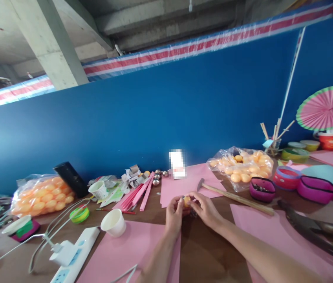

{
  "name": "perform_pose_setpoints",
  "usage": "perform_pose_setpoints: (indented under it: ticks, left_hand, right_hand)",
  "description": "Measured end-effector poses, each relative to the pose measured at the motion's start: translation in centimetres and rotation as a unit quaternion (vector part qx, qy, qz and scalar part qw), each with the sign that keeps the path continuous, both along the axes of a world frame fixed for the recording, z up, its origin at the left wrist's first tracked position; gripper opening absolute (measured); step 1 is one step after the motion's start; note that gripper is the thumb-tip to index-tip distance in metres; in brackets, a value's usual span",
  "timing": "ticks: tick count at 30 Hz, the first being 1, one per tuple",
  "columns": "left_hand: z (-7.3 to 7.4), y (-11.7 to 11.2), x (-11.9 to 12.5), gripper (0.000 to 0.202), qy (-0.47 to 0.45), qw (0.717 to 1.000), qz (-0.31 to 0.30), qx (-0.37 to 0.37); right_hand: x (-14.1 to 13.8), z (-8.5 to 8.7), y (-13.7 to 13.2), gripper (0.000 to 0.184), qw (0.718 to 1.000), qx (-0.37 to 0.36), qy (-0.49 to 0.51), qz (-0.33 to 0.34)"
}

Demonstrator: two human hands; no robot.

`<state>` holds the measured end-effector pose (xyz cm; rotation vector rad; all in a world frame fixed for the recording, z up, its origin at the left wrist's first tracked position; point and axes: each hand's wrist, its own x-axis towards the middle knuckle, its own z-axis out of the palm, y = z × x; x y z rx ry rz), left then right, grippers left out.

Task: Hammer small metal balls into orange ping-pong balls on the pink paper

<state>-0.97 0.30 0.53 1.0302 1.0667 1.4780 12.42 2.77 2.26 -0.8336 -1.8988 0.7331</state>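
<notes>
My left hand (174,215) and my right hand (207,210) meet over the brown table, fingers closed around one small orange ball (187,201). Something small and dark shows just below the ball between the hands; I cannot make out what it is. Past the fingers lies a hammer (234,197), its wooden handle slanting toward the right across pink paper (181,188). Several shiny metal balls (156,182) rest beyond my left hand, beside pink paper strips (137,194).
Orange balls fill a clear bag (243,165) at the back right and another bag (42,196) at the left. A white paper cup (113,223) and a power strip (76,255) stand front left. Purple containers (315,190) and a dark curved tool (304,228) occupy the right.
</notes>
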Motion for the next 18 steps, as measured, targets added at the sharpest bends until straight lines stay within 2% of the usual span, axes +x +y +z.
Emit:
perform_pose_setpoints:
  ticks: [8,18]
  left_hand:
    - [-0.18,0.12,0.02,0.034,0.003,1.000,-0.001,0.001]
    - [-0.02,0.12,0.11,0.046,-0.025,1.000,0.017,-0.007]
  right_hand:
    - [0.00,-0.72,0.39,0.021,0.999,0.034,-0.032,-0.016]
    - [-0.22,-0.97,0.47,0.026,0.999,0.036,-0.024,-0.025]
